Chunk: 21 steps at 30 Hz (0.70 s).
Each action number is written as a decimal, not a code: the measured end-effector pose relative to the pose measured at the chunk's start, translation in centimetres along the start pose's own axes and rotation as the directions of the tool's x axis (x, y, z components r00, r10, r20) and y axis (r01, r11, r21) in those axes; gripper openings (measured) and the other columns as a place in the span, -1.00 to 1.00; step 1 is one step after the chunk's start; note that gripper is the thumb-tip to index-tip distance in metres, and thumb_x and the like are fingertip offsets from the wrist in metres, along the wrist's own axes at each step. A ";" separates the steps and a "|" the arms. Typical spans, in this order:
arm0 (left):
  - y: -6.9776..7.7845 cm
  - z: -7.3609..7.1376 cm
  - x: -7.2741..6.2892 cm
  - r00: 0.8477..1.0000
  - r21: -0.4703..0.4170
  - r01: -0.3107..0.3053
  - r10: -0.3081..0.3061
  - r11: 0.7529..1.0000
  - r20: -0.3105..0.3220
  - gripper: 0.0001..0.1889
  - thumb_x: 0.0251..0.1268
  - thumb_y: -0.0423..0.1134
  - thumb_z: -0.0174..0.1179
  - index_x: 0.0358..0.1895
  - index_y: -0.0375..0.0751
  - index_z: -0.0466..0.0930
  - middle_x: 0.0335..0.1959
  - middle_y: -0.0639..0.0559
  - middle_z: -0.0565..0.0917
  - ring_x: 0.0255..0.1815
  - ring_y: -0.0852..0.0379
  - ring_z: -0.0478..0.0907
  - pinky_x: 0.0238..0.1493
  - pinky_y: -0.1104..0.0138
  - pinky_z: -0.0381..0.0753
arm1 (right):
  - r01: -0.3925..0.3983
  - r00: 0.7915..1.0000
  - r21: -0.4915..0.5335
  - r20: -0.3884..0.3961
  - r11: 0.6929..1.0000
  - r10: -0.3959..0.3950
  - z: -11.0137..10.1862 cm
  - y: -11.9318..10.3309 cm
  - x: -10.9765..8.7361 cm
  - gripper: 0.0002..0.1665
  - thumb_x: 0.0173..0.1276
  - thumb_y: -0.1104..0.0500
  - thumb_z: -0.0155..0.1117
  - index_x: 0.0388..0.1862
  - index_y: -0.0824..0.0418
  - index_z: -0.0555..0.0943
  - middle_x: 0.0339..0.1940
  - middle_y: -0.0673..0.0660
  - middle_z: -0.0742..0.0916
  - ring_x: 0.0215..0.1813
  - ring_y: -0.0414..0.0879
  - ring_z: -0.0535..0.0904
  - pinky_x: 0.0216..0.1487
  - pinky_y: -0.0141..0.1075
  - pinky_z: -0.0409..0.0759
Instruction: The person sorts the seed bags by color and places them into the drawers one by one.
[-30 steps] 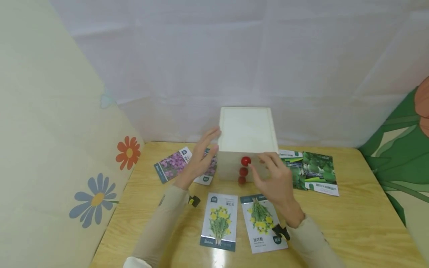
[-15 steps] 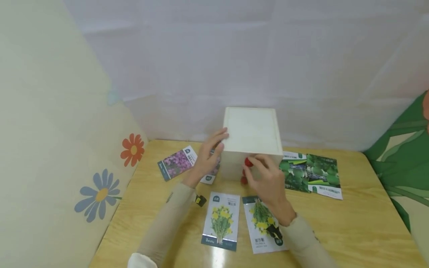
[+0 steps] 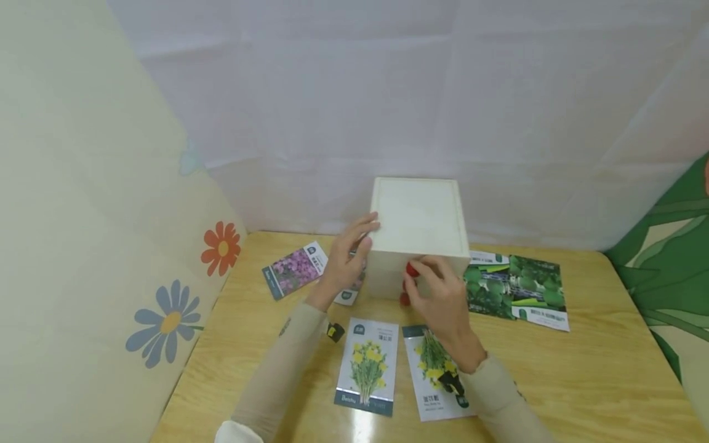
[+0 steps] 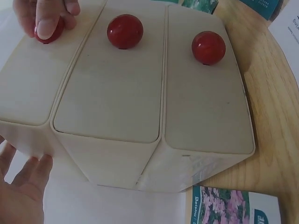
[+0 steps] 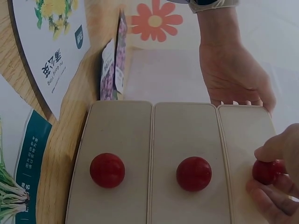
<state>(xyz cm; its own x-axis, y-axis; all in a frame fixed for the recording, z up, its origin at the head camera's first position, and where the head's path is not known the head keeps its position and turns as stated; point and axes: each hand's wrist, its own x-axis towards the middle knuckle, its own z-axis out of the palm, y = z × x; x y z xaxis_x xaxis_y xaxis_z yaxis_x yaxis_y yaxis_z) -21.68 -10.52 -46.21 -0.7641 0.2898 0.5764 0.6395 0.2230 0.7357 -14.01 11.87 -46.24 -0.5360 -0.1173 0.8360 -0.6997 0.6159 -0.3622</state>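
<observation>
Head view: wood-grain table point(image 3: 570, 375) under box point(image 3: 420, 215), creased pale cloth point(image 3: 354, 111) behind.

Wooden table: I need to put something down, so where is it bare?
Bare table lies right of the green packets, and between the left sleeve and flowered wall. It's crowded around the white box: flower packets, left hand and right hand.
</observation>
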 end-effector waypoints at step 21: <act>4.7 -0.7 0.5 0.999 -0.066 0.039 -0.040 0.997 -0.008 -0.65 0.54 -0.50 0.02 0.28 -0.54 0.54 0.51 -0.45 0.44 0.54 -0.38 0.42 0.37 -0.09 0.68 | 0.024 1.000 0.033 -0.018 0.999 -0.024 -0.2 -0.4 -0.1 -0.66 0.11 0.43 0.61 -0.09 0.40 0.79 -0.10 0.32 0.75 -0.18 0.10 0.75 -0.25 -0.06 0.82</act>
<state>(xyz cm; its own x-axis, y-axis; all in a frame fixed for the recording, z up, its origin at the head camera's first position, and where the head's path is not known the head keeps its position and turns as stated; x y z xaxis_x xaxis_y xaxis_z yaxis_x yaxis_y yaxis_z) -19.15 -9.98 -42.23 -0.7895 0.2730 0.5497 0.6023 0.1723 0.7794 -13.62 11.80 -46.10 -0.5109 -0.1181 0.8515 -0.7277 0.5867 -0.3552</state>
